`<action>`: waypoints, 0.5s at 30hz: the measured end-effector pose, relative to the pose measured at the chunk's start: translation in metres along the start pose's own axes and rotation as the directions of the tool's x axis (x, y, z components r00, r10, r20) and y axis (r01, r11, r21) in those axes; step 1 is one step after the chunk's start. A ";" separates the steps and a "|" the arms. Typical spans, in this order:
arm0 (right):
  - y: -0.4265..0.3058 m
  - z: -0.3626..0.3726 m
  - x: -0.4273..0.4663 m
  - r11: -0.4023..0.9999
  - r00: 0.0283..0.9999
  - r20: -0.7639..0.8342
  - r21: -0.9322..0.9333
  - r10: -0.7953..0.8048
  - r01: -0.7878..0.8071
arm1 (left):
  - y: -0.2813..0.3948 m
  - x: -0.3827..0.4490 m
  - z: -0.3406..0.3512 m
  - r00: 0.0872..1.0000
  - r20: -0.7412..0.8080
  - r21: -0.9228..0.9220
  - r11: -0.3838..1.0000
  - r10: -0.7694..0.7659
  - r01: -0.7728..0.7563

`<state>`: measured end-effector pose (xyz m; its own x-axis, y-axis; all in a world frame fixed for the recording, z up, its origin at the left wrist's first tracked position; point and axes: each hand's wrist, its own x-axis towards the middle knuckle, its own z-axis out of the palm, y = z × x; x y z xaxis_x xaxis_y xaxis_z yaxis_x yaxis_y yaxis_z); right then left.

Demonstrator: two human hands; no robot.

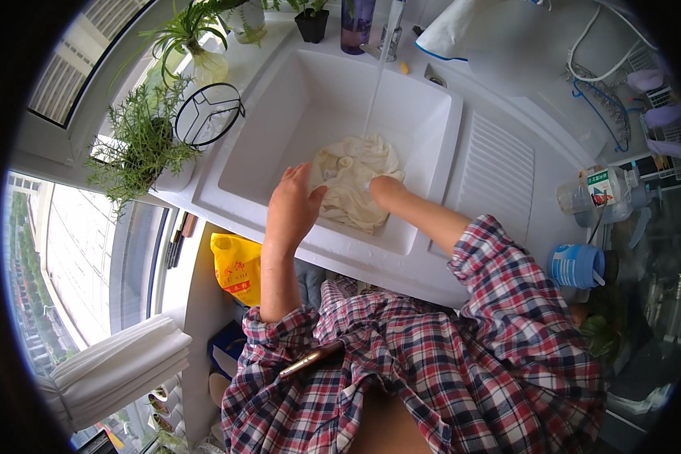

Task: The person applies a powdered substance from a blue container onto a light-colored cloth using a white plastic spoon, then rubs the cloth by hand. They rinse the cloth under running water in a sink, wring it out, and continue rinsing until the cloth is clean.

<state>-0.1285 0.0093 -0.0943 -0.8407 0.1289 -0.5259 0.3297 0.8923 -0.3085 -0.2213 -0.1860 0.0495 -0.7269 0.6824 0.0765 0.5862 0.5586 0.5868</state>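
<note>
A wet, cream-coloured cloth (354, 181) lies bunched on the floor of a white sink (261, 153). From the faucet (390, 42) a stream of water (374, 91) runs down onto the cloth's far side. My left hand (295, 196) is raised at the cloth's left edge, thumb apart from the fingers, with nothing seen in it. My right hand (387, 193) is at the cloth's right part. Its fingers are mostly hidden, and a small white bit shows beside them, so whether it grips anything is unclear.
A ribbed washboard (496, 164) adjoins the sink's right side. Potted plants (147, 142) and a black wire ring stand (210, 113) line the left. A purple container (356, 25) stands behind the sink. At right are a blue tub (576, 265) and a clear bottle (607, 187).
</note>
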 end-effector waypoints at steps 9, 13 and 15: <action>-0.034 0.010 -0.007 0.992 0.989 -0.088 0.033 -0.117 0.120 | -0.006 0.001 -0.014 0.998 0.001 0.023 0.998 -0.062 0.062; -0.051 0.016 0.004 0.988 0.987 -0.054 0.003 -0.151 0.152 | -0.007 -0.001 -0.016 0.995 -0.034 0.034 0.995 -0.091 0.092; -0.050 0.016 0.009 0.979 0.977 -0.074 0.024 -0.199 0.202 | -0.005 -0.002 -0.016 0.994 -0.013 0.023 0.994 -0.108 0.109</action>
<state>-0.1451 -0.0411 -0.0965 -0.9190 -0.0199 -0.3938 0.1639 0.8891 -0.4273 -0.2286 -0.1979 0.0588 -0.7908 0.6117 0.0231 0.5117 0.6399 0.5733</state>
